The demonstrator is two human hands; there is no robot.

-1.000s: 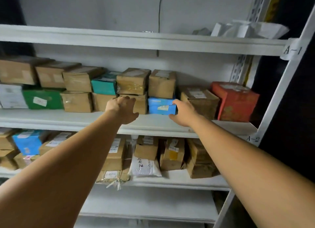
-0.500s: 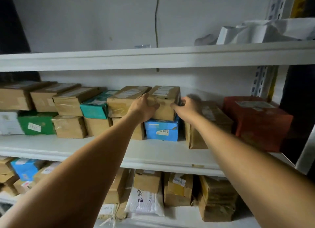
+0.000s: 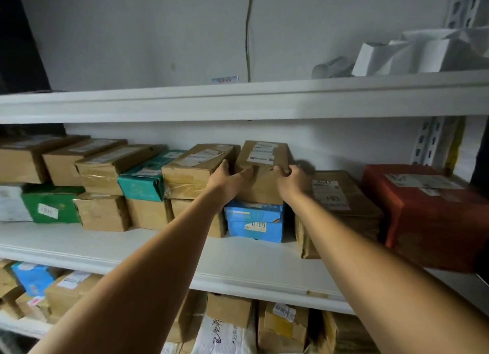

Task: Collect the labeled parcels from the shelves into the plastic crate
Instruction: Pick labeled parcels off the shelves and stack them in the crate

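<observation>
A brown cardboard parcel (image 3: pixel 262 168) with white labels on top sits on a blue box (image 3: pixel 254 221) on the middle shelf (image 3: pixel 132 250). My left hand (image 3: pixel 230 179) presses its left side and front. My right hand (image 3: pixel 291 180) clasps its right side. Both hands grip this parcel together. No plastic crate is in view.
Brown, teal and green parcels (image 3: pixel 143 181) stand stacked to the left. A flat brown parcel (image 3: pixel 341 208) and a red box (image 3: pixel 434 210) lie to the right. The upper shelf (image 3: pixel 238 99) hangs just above. More parcels (image 3: pixel 230 324) fill the shelf below.
Both hands rose from the blue box level to the brown parcel above it and closed on its sides. The view moved closer to the shelf.
</observation>
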